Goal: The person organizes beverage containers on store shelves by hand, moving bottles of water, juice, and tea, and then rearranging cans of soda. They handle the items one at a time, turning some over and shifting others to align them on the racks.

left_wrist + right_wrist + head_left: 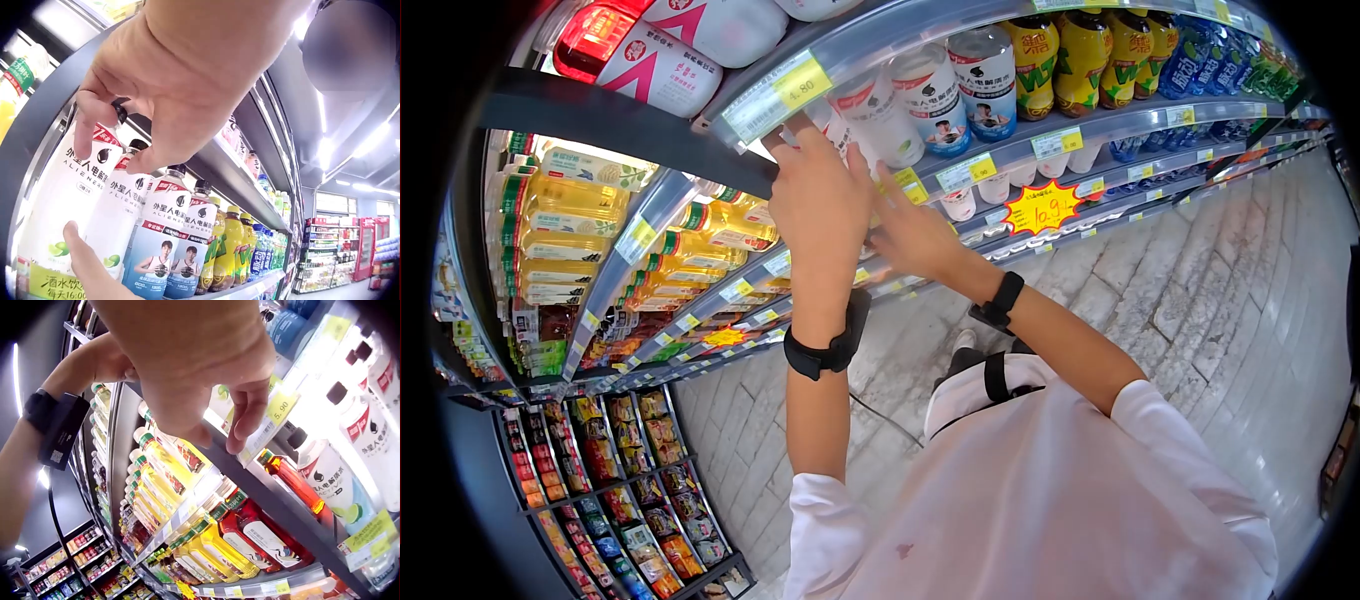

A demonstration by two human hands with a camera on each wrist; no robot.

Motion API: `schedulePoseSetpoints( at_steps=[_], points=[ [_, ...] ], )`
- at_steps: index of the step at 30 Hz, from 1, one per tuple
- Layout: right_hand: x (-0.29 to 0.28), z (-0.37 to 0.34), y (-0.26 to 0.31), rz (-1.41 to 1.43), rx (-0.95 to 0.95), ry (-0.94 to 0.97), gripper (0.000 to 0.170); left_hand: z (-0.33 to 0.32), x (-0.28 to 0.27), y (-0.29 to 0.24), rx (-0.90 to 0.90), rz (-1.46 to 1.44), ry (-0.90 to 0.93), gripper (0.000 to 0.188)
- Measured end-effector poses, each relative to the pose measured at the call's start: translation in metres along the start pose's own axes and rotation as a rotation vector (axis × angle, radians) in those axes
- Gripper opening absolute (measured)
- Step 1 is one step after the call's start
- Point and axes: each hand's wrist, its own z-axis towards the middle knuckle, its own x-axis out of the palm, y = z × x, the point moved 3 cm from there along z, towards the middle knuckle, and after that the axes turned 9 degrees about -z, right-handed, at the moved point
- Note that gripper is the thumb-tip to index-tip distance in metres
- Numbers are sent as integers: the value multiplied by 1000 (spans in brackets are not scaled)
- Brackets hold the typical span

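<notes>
The left hand [825,195] is reaching over the neck of the white Alienergy bottle [69,200], its thumb and bent fingers standing apart around the dark cap [119,112]; whether they are pressing on it, I cannot tell. The right hand [915,240] is hovering just beside, below the left, its fingers spread and holding nothing visible; a fingertip [72,232] is lying over the bottle's front, though contact is unclear. The bottle is standing upright at the near end of the shelf row, behind a yellow notice [47,282] and beside a second white bottle [115,215]. Blue-labelled bottles [153,253] and yellow drink bottles [1035,68] are standing farther along the row.
</notes>
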Motion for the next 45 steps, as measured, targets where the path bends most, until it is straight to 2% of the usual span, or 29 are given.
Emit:
schedulePoseSetpoints(
  at_steps=[6,8,11,20,21,23,27,29,33,39,41,45],
  points=[
    [-3,11,-2,42,-35,-3,103,3,3,0,31,-14,-15,76],
    [-2,11,-2,59,0,5,102,4,6,1,79,-3,-71,38],
    [-4,13,-1,16,20,47,100,5,7,3,105,-80,-144,36],
    [-10,15,6,36,98,72,100,10,3,4,103,-171,-113,33],
    [-8,14,6,36,96,72,100,10,2,5,103,-170,-114,33],
    [-5,15,5,57,98,53,99,11,4,7,57,-222,-56,64],
    [0,13,6,86,104,30,99,15,5,9,40,-232,-24,68],
    [6,11,6,153,97,-39,100,15,6,9,12,-237,-13,69],
    [11,13,5,140,132,-8,100,16,9,10,69,-279,-54,67],
    [15,14,-3,180,102,-5,98,25,24,16,27,-282,37,63],
    [13,13,-5,197,86,-3,96,27,36,23,150,-296,-131,68],
    [6,11,-6,220,113,81,95,24,37,18,199,-342,-163,76]
  ],
)
